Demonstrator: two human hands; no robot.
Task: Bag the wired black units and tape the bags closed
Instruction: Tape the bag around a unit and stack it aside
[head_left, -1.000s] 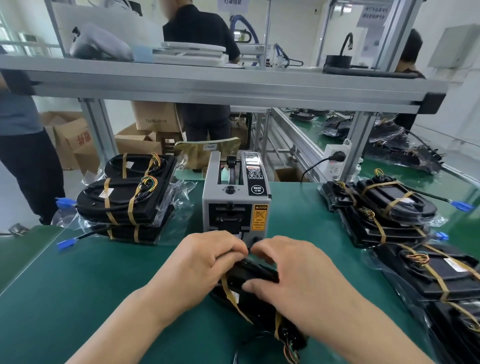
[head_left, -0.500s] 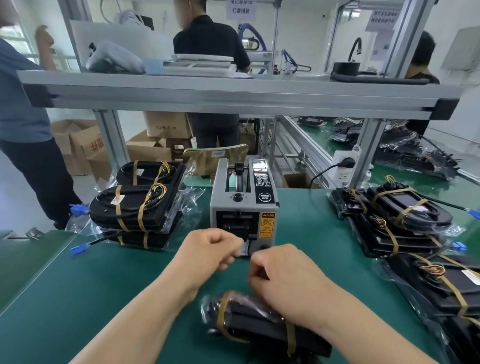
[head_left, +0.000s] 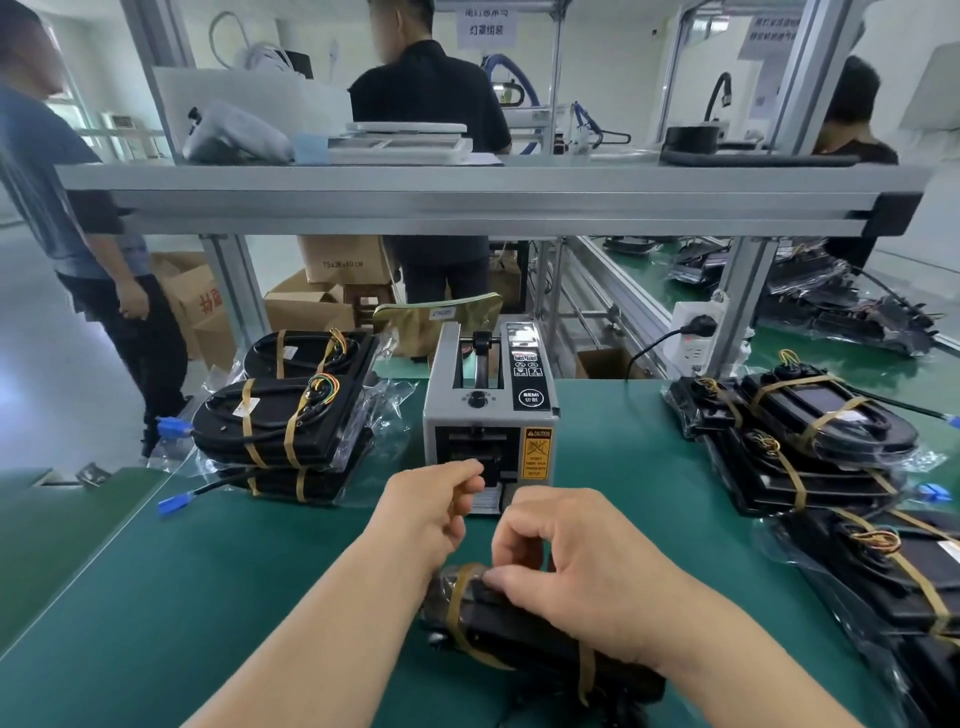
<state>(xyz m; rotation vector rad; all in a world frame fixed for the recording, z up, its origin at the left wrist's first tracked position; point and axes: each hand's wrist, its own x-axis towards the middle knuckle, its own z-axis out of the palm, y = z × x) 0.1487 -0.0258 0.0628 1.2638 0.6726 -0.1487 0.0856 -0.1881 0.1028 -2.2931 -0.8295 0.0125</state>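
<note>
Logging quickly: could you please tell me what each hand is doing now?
Left hand: curled at tape dispenser; tape cannot be told.
Right hand: pinches bagged unit.

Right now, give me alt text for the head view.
The right hand holds a bagged black unit on the green table while the left hand is at the outlet of the tape dispenser. More bagged units flank it.

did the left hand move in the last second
Yes. The left hand left the bagged black unit and went forward to the outlet of the tape dispenser.
</note>
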